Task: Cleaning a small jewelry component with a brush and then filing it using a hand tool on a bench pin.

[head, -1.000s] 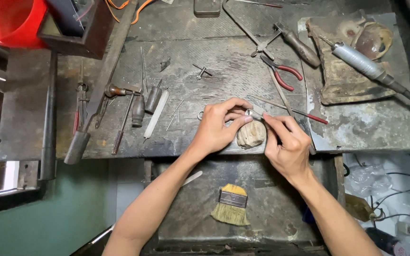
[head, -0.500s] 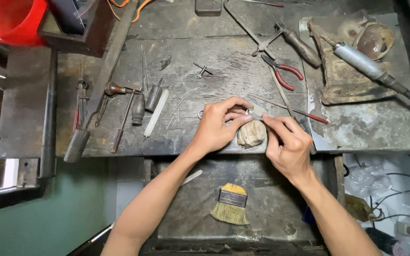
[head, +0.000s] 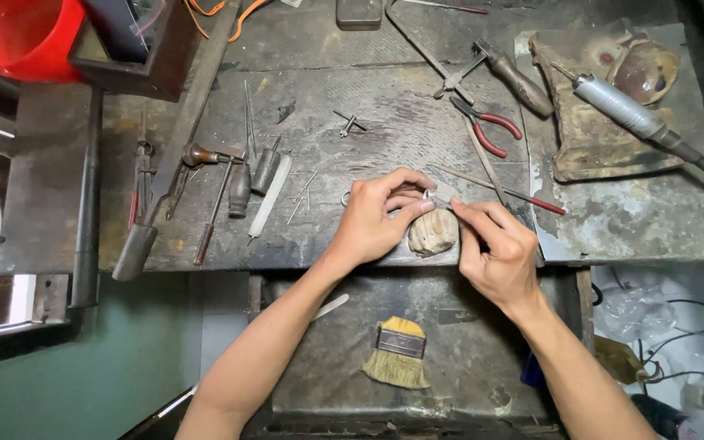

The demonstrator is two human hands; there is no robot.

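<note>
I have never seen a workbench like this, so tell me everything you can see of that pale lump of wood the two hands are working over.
The wooden bench peg is a small, pale tan block with a worn, grooved, rounded surface. It sits at the front edge of the dark metal-topped bench, above the tray holding a brush. The left hand presses against its left side, the thumb across its top. The right hand meets it from the right, fingers pinching something small and silvery over it that is too tiny to identify.

No packages, labels, signs or screens in view.
</note>
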